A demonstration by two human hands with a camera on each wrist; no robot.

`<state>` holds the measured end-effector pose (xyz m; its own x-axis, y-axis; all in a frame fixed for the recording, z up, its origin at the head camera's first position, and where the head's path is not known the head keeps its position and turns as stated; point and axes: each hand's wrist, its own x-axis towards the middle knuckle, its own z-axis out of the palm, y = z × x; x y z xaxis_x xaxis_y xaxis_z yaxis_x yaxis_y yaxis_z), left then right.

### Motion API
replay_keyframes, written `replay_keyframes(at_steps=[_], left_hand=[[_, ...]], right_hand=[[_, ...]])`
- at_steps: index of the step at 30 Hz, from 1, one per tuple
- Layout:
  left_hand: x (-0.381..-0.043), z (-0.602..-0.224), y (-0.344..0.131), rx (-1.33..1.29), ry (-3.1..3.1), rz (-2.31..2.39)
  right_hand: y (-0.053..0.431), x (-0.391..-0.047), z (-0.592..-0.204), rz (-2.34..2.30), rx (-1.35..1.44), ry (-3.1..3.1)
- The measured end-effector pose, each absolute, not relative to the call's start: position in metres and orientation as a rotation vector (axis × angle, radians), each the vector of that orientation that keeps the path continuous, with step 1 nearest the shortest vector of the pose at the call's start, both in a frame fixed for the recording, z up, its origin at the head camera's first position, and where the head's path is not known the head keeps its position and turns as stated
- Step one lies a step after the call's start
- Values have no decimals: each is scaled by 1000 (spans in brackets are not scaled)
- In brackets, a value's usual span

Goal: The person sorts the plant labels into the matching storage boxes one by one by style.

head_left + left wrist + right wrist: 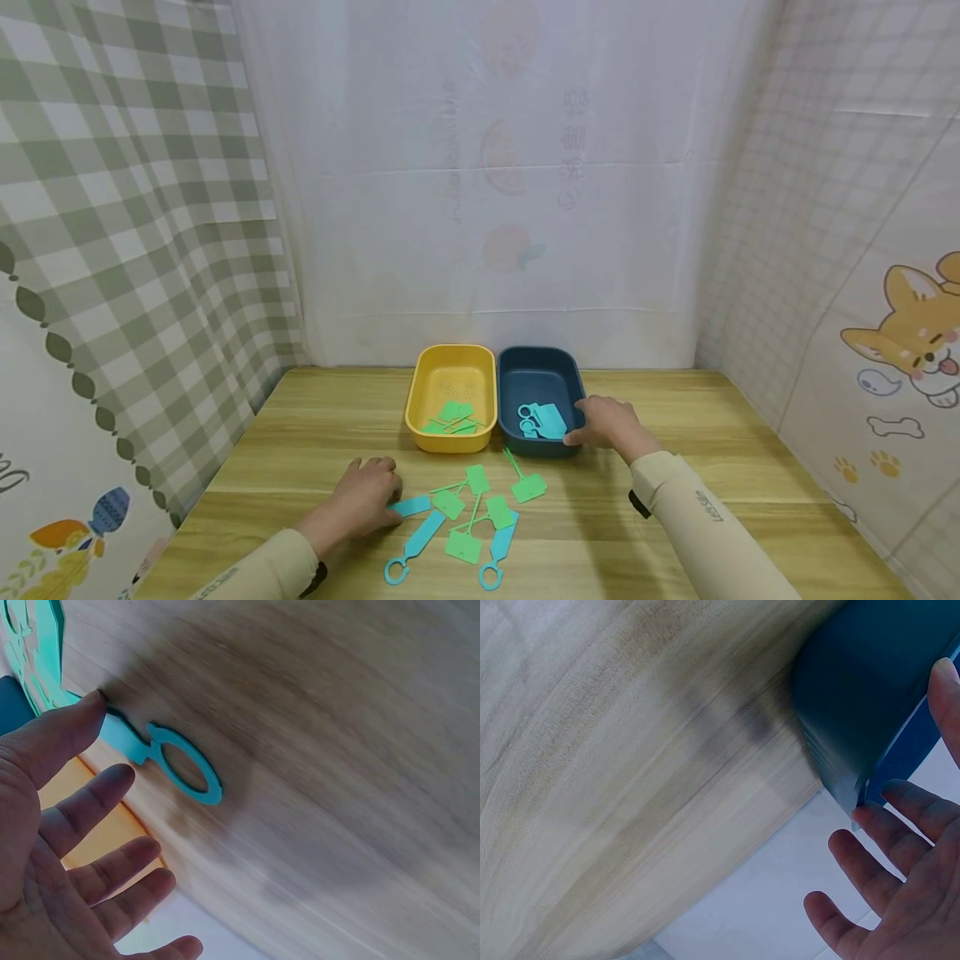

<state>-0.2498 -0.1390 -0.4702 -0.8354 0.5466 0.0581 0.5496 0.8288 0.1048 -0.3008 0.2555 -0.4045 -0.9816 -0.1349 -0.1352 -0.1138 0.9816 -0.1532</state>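
Note:
My left hand (pixel 365 497) is low over a flat blue tag with an open ring end (pixel 184 766). Its thumb is at the tag and the other fingers are spread apart from it. On the right, my right hand (pixel 606 423) is at the near right corner of the navy bin (pixel 542 448), thumb and fingertips close to its rim, fingers loosely bent. Several blue ring-ended tags (pixel 550 421) lie in that bin. Green flag-shaped tags with thin stems (pixel 463 547) and two more blue tags (pixel 424 535) are scattered on the table between my hands.
A yellow bin (pixel 452 357) stands against the navy bin's left side, with several green tags (pixel 455 411) inside. Both bins sit near the back of the wooden table (pixel 330 417). A white curtain (pixel 375 250) hangs behind it, and patterned cloths hang on both sides.

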Motion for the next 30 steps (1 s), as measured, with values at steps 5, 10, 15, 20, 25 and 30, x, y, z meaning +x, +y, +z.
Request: replay_keyframes(at_steps=[5, 10, 15, 20, 25, 30], left_hand=[[-250, -471, -142, -902, -2961, -151], [-251, -472, -142, -919, -2944, -144], [-253, -472, -143, -910, -2927, -144], [-258, -467, -141, -883, -2920, -154], [-259, -460, -138, -890, -2913, -168], [-261, -450, -132, -917, -2900, -186]], right_hand=[[256, -302, -405, -204, -191, 2982], [256, -302, -405, -218, -180, 2972], [255, -301, -404, -228, -181, 2973], [255, -301, -403, -239, -177, 2970], [255, -301, -403, -238, -177, 2966], [256, -301, -404, -246, -183, 2973]])
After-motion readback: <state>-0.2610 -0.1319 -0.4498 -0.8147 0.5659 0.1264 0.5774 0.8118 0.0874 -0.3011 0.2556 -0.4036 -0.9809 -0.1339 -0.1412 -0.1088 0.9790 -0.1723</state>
